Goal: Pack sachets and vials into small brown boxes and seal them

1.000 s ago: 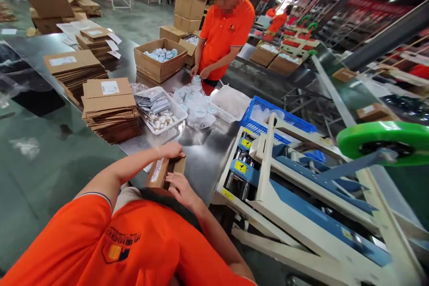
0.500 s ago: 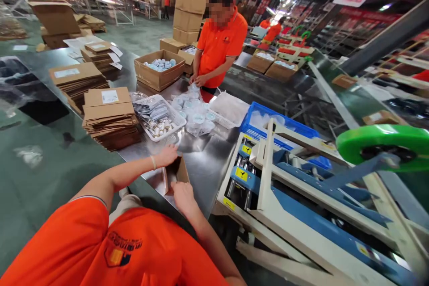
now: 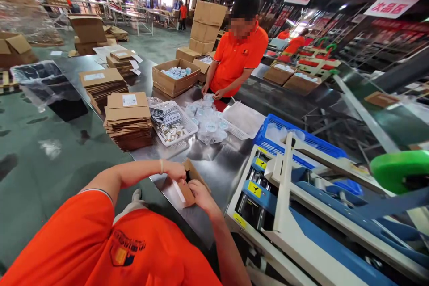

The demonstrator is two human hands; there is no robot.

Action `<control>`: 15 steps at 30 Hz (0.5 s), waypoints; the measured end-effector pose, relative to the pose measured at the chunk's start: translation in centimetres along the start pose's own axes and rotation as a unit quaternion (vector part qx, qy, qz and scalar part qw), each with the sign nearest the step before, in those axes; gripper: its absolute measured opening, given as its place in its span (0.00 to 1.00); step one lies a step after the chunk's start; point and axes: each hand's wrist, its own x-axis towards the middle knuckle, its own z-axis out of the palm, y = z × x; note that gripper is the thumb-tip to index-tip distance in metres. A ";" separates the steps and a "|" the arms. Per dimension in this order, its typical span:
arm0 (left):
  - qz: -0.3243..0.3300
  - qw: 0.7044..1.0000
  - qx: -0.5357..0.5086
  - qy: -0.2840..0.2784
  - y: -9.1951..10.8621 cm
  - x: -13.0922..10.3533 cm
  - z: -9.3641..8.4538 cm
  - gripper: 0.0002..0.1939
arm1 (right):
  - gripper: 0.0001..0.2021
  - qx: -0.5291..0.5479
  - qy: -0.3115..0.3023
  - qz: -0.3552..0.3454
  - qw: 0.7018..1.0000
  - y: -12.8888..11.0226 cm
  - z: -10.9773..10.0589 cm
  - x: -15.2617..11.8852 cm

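A small brown cardboard box [image 3: 188, 196] stands on the metal table near its front edge, its top side partly unfolded and a white label on its outer side. My left hand [image 3: 175, 170] is closed at the box's far left corner, fingers bent over the edge. My right hand [image 3: 200, 193] grips the box from the right, fingers curled onto its panel close to the left hand's fingertips. A dark opening shows between the two hands; what is inside cannot be made out.
Beyond the box is a white basket [image 3: 190, 128] with silvery packets and small jars. Flat carton stacks [image 3: 126, 114] lie left, bagged round tubs [image 3: 211, 127] behind. A roller machine [image 3: 254, 187] and blue crate [image 3: 273, 120] stand right. Across the table, a co-worker [image 3: 240, 49] handles a tub.
My view has swung left, so the scene shifts right. My hands have come closer together over the box, and its near panel is now folded inward.
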 end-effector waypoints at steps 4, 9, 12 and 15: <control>-0.008 1.000 -0.010 -0.008 0.4 0.9 0.6 0.19 | 0.19 -0.015 0.238 0.122 0.963 0.9 -2.4 0.8; -0.201 0.968 -0.056 0.140 0.8 -1.1 3.7 0.44 | 0.49 -0.098 0.063 0.280 0.953 -3.4 1.7 3.3; -0.259 0.911 -0.200 0.252 0.3 -1.3 5.4 0.48 | 0.51 -0.142 0.066 0.294 0.943 -5.0 5.4 3.6; -0.264 0.867 -0.301 0.295 -0.3 -1.4 5.7 0.51 | 0.43 -0.071 0.153 0.314 0.934 -3.9 5.7 3.2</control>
